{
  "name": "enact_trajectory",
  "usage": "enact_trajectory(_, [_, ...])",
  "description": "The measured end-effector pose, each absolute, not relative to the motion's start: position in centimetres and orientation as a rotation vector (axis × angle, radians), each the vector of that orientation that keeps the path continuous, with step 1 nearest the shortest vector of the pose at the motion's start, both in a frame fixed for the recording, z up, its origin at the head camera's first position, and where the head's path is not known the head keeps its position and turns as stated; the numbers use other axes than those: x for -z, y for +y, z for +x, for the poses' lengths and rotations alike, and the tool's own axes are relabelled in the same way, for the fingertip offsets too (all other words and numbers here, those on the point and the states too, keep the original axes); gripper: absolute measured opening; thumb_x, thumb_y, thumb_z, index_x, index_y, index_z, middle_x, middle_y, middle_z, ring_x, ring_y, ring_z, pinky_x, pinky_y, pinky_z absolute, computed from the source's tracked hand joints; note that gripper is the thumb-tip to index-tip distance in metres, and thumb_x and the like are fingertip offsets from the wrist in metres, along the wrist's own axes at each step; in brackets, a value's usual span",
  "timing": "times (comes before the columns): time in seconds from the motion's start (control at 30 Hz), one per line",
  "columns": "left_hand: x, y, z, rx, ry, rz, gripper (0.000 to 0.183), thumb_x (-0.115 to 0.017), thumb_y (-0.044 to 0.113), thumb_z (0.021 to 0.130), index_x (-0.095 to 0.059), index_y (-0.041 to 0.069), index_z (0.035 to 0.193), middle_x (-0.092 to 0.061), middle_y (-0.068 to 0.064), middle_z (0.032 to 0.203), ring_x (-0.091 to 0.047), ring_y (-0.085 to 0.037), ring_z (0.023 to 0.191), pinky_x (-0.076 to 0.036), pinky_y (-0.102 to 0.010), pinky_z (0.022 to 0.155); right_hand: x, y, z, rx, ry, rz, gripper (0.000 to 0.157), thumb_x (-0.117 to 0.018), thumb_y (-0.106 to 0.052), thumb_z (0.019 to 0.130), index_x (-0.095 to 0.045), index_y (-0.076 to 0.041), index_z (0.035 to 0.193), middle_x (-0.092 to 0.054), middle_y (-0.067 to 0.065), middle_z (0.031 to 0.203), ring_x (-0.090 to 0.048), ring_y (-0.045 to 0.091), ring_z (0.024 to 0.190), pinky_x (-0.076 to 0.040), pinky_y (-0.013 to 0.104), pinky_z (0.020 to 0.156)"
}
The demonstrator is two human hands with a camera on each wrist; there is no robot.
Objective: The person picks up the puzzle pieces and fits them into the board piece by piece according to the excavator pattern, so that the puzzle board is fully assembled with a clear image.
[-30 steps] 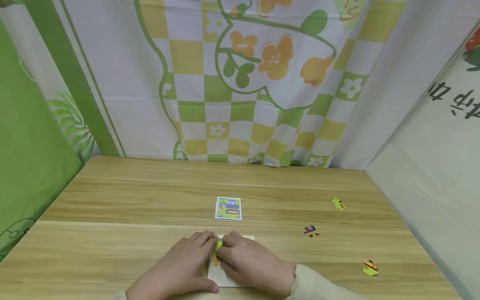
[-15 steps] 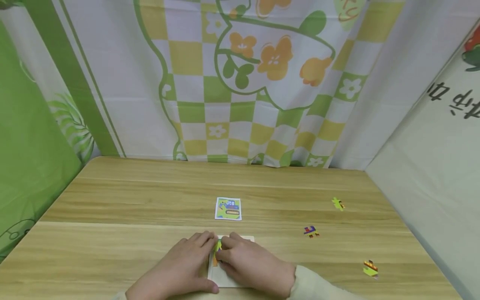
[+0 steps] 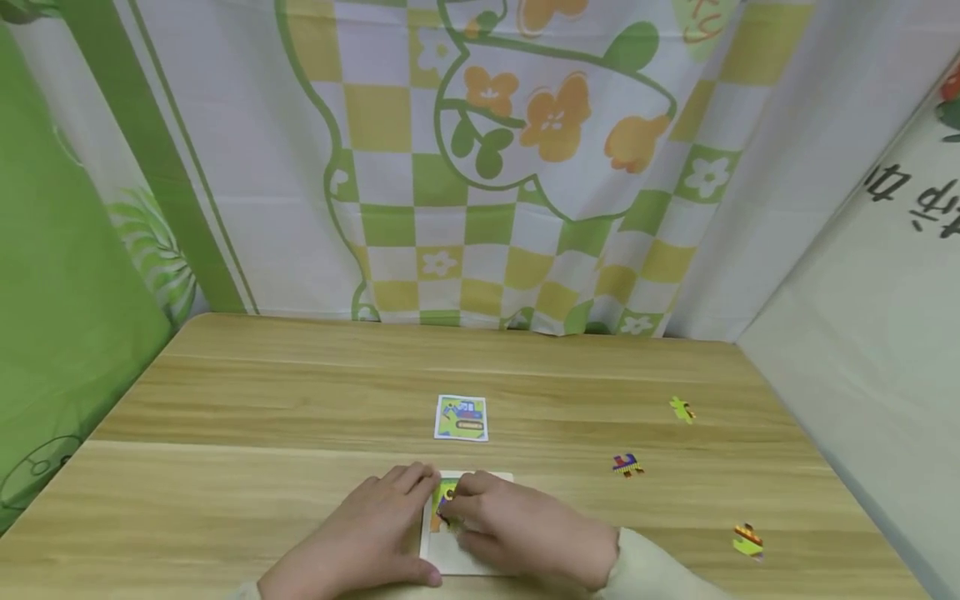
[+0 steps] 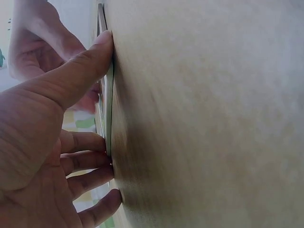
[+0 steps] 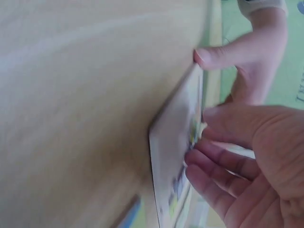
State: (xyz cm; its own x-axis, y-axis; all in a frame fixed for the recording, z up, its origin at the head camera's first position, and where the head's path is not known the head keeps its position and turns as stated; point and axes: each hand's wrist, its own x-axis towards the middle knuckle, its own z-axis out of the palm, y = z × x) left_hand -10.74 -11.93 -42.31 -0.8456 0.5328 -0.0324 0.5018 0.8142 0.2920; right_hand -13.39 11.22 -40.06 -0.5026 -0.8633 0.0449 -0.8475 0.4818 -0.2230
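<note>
A square puzzle board [image 3: 472, 565] with a pale tray lies at the table's near edge, with colourful pieces [image 3: 447, 481] along its left side. My left hand [image 3: 367, 525] holds it steady: the thumb is at the near-left corner, and the other fingertips [image 4: 102, 159] line the left edge. My right hand [image 3: 525, 525] reaches over the board from the right. Its thumb [image 5: 223, 118] and fingers pinch a puzzle piece [image 3: 444, 518] with a dark edge, low over the tray's left part. The fingers cover much of the board in the head view.
Loose puzzle pieces lie to the right: a purple and red one [image 3: 627, 465], a lime one [image 3: 682, 408] and an orange and lime one [image 3: 747, 540]. A small picture card [image 3: 461, 418] of a digger lies beyond the board. A patterned curtain [image 3: 510, 208] hangs behind the wooden table [image 3: 262, 400].
My right hand has shifted slightly to the right, showing more of the pieces on the board's left side. My left hand stays at the board's edge. The whole view has swung slightly.
</note>
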Motion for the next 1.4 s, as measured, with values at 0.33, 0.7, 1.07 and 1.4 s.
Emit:
enact_trajectory(0.33, [42.2,-11.9,-10.7,-0.424,2.865,0.787,0.115,-0.083,0.072,0.068,-0.049,0.002,0.153,-0.051,-0.014,0.158,-0.052,-0.034,0.143,-0.053,-0.06,0.106,38.2,16.2,-14.1,0.486,2.653,-1.207,0.035,-0.068,-0.021,0.102,-0.068,-0.009,0.135,-0.067,0.001,0.127,-0.067,0.01,0.11,-0.061,0.029,0.095])
enact_trajectory(0.7, [41.9,-11.9,-10.7,-0.446,2.854,0.793,0.115,-0.084,0.07,0.069,-0.048,0.001,0.154,-0.051,-0.014,0.158,-0.052,-0.035,0.143,-0.053,-0.062,0.107,39.1,22.8,-13.6,0.509,2.783,-1.075,0.033,-0.071,-0.028,0.1,-0.07,-0.012,0.129,-0.067,-0.002,0.122,-0.064,0.008,0.104,-0.061,0.031,0.087])
enact_trajectory(1.07, [41.8,-11.8,-10.6,-0.447,2.848,0.777,0.115,-0.084,0.069,0.069,-0.048,0.001,0.154,-0.05,-0.013,0.159,-0.051,-0.034,0.144,-0.051,-0.061,0.109,40.9,27.8,-11.8,0.535,2.797,-1.001,0.031,-0.072,-0.038,0.099,-0.073,-0.016,0.121,-0.064,-0.011,0.115,-0.056,-0.001,0.099,-0.056,0.024,0.079])
enact_trajectory(1.4, [41.9,-11.7,-10.6,-0.435,2.853,0.776,0.116,-0.084,0.07,0.069,-0.047,0.001,0.154,-0.051,-0.013,0.158,-0.052,-0.033,0.143,-0.052,-0.06,0.109,42.9,30.0,-10.9,0.574,2.745,-1.134,0.035,-0.075,-0.037,0.097,-0.072,-0.015,0.123,-0.06,-0.018,0.111,-0.049,-0.006,0.1,-0.051,0.018,0.073])
